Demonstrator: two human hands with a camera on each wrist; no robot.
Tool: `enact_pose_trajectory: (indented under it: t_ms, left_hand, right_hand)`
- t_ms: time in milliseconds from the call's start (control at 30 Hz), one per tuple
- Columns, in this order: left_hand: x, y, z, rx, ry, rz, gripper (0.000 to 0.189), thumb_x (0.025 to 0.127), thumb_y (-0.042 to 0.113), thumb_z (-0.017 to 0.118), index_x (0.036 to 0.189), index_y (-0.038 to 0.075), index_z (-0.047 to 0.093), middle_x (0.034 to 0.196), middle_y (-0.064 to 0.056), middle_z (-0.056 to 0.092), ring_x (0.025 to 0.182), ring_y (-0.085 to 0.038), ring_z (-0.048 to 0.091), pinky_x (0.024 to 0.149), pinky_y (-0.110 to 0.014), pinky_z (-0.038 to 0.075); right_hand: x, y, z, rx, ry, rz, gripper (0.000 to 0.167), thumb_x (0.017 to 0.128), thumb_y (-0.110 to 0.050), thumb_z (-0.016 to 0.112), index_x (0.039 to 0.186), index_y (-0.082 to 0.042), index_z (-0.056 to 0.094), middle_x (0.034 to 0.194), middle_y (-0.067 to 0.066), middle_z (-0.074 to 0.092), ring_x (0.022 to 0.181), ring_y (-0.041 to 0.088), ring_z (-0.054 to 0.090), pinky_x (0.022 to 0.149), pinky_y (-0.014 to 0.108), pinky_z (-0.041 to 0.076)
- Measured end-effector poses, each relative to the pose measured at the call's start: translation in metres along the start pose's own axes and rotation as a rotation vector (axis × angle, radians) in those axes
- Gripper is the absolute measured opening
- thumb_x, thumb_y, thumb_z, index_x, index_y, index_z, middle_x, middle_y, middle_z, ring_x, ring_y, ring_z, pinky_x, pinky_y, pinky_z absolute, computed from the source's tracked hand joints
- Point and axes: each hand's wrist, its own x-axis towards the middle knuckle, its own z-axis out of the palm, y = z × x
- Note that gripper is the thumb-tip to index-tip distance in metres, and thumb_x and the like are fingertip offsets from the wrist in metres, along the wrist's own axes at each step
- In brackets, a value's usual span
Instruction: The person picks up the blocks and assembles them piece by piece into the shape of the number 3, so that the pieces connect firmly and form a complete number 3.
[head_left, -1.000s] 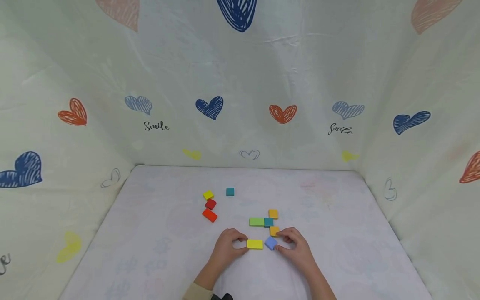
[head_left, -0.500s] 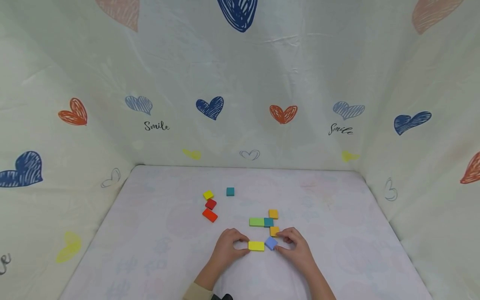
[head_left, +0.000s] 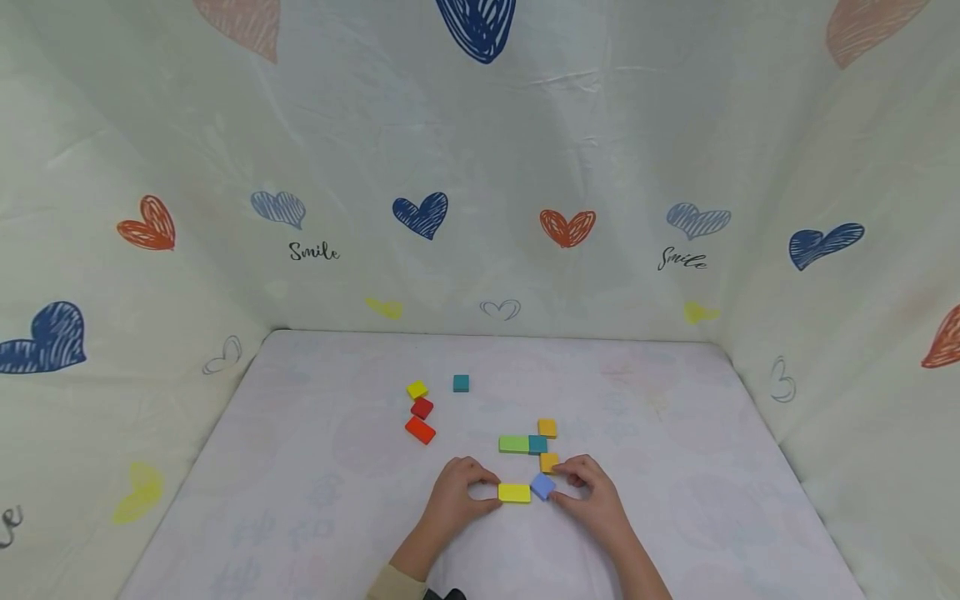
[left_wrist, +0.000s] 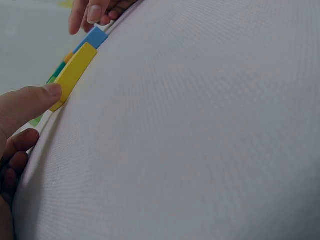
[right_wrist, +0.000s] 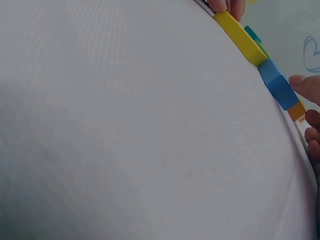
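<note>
My left hand pinches the left end of a yellow rectangular block, its thumb on the near side in the left wrist view. The block's right end meets the left corner of a blue square block, which sits turned like a diamond. My right hand has thumb and index finger at the blue block's right corner, the index fingertip also right by an orange block. Behind, a light green block lies end to end with a teal block, and a second orange block is farther back.
Left of these lie a small yellow block, a dark red block and a red-orange rectangle in a slanted line. Another teal block stands apart at the back. Heart-printed cloth walls surround the white-covered table.
My left hand has slid the yellow block slightly right and a little nearer, closing the gap to the blue block. My right hand and the other blocks stay where they were.
</note>
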Motion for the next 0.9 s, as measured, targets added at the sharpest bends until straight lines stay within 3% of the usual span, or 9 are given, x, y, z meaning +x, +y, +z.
enact_pose_trajectory:
  t_ms: [900]
  left_hand:
    - [-0.0012,0.0023,-0.0022,0.006,-0.001,0.009,0.027,0.074,0.026,0.086,0.098,0.026,0.076,0.088,0.017,0.053,0.088,-0.008,0.047,0.078,-0.028,0.048]
  right_hand:
    - [0.0014,-0.0001,-0.0007,0.014,-0.002,-0.016,0.037,0.071,-0.006,0.086,0.100,-0.025,0.074,0.096,-0.010,0.058,0.087,0.013,0.052,0.080,0.024,0.046]
